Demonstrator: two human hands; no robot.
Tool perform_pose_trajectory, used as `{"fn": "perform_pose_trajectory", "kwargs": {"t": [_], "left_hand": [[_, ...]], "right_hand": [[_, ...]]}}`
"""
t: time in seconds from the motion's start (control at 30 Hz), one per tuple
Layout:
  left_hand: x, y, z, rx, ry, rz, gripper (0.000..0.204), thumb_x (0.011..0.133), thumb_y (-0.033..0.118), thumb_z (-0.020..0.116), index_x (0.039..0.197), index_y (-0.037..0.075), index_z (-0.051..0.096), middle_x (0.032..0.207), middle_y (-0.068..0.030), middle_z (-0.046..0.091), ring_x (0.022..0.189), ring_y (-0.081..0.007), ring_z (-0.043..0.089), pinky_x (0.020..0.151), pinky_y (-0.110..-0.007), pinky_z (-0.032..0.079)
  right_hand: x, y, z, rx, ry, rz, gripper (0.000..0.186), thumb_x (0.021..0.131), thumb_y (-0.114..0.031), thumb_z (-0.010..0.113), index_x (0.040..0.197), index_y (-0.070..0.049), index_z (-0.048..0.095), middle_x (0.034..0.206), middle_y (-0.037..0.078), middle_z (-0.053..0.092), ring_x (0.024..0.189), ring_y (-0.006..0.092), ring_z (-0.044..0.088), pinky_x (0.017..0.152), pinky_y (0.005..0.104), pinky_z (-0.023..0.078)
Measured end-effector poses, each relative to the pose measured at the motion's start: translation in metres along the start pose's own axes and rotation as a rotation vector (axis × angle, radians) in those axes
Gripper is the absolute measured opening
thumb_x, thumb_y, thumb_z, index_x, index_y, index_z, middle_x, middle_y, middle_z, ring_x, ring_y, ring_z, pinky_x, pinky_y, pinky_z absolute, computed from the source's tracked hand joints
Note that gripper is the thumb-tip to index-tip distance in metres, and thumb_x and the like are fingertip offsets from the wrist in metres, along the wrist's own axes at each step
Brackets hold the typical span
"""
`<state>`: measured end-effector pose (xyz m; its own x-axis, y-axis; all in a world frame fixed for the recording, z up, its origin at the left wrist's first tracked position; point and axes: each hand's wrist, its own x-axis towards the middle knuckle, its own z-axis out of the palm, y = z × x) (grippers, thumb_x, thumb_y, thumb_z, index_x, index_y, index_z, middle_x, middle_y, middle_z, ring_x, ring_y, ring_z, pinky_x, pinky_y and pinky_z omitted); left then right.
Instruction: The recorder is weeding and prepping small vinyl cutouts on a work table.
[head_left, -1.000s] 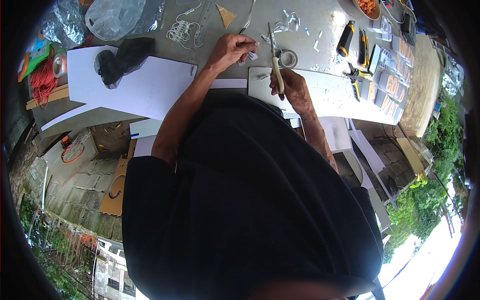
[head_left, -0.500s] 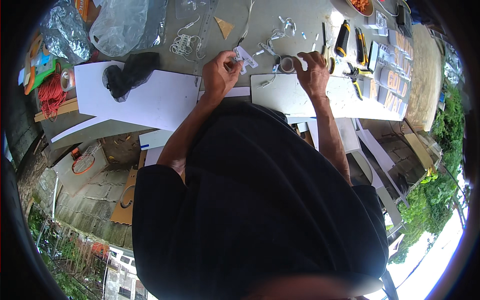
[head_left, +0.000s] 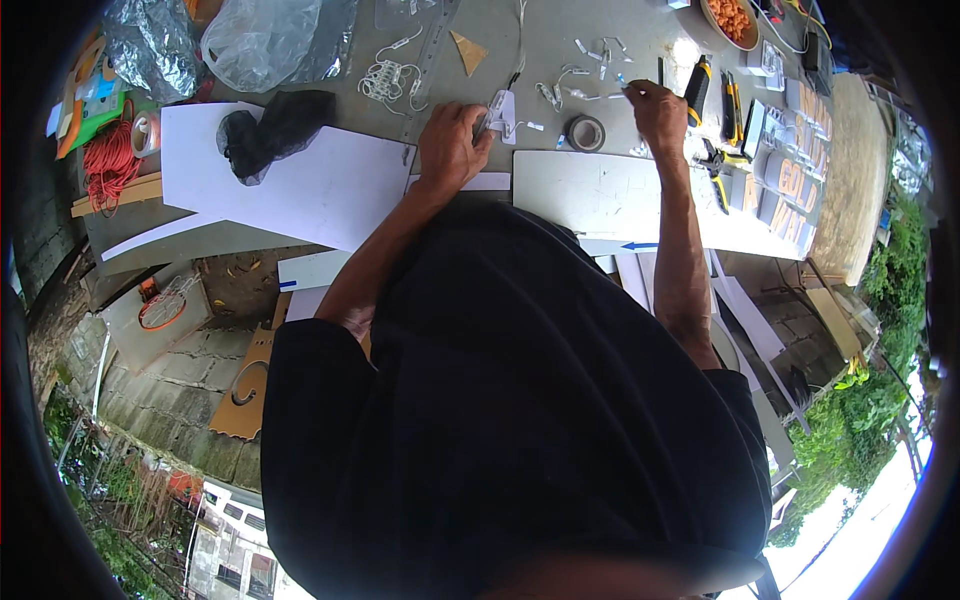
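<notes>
My left hand (head_left: 452, 148) is closed at the edge of a small white cut-out piece (head_left: 508, 118) with LED modules and wires on it. To the right, my right hand (head_left: 662, 118) is raised over the table with thumb and fingers pinched. A thin white strand of LED modules (head_left: 598, 96) runs to those fingertips and seems held there. Between the hands lies a grey roll of tape (head_left: 586, 133), touched by neither. Several loose LED modules (head_left: 606, 56) lie beyond it. My right hand covers the scissors' handles; a dark blade (head_left: 660, 70) shows past it.
White panels (head_left: 290, 190) line the table's near edge, a black mesh cloth (head_left: 270, 140) on one. At right are a yellow-black cutter knife (head_left: 698, 90), pliers (head_left: 715, 175) and cut-out letters (head_left: 785, 180). Left are plastic bags (head_left: 260, 45) and red cord (head_left: 108, 160). A food bowl (head_left: 735, 20) stands far right.
My right hand has left the tape roll and moved right, drawing the LED strand out sideways. My left hand stays at the white piece. The whole view has shifted slightly.
</notes>
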<state>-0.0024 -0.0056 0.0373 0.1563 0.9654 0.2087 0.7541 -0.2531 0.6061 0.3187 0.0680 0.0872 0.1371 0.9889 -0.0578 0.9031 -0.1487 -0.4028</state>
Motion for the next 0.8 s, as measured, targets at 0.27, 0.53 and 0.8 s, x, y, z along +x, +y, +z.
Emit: {"fn": "perform_pose_trajectory", "kwargs": {"t": [0.27,0.53,0.8], "left_hand": [[0.004,-0.012,-0.001,-0.102,-0.094,-0.131,0.043,0.075,0.013,0.083,0.116,0.011,0.070,0.096,-0.0053,0.067,0.094,-0.0274,0.063,0.082,-0.040,0.051],[0.006,-0.012,0.003,-0.146,-0.027,-0.137,0.026,0.075,0.012,0.084,0.100,0.011,0.077,0.090,-0.0062,0.070,0.086,-0.0274,0.065,0.080,-0.039,0.052],[0.002,-0.013,0.007,-0.121,0.024,-0.142,0.021,0.073,0.013,0.085,0.094,0.011,0.078,0.087,-0.0074,0.070,0.085,-0.0283,0.065,0.078,-0.039,0.052]], "right_hand": [[-0.023,-0.047,-0.008,0.194,0.173,-0.236,0.018,0.092,-0.014,0.066,0.108,-0.011,0.073,0.092,0.008,0.073,0.078,0.0267,0.073,0.067,0.0368,0.057],[-0.032,-0.117,0.073,0.131,-0.135,-0.670,0.017,0.093,-0.010,0.064,0.109,-0.011,0.071,0.103,0.008,0.067,0.101,0.0293,0.066,0.080,0.0418,0.057],[-0.013,-0.124,0.078,0.086,-0.327,-0.854,0.010,0.088,-0.012,0.066,0.097,-0.009,0.070,0.096,0.008,0.064,0.098,0.0303,0.066,0.083,0.0418,0.057]]}}
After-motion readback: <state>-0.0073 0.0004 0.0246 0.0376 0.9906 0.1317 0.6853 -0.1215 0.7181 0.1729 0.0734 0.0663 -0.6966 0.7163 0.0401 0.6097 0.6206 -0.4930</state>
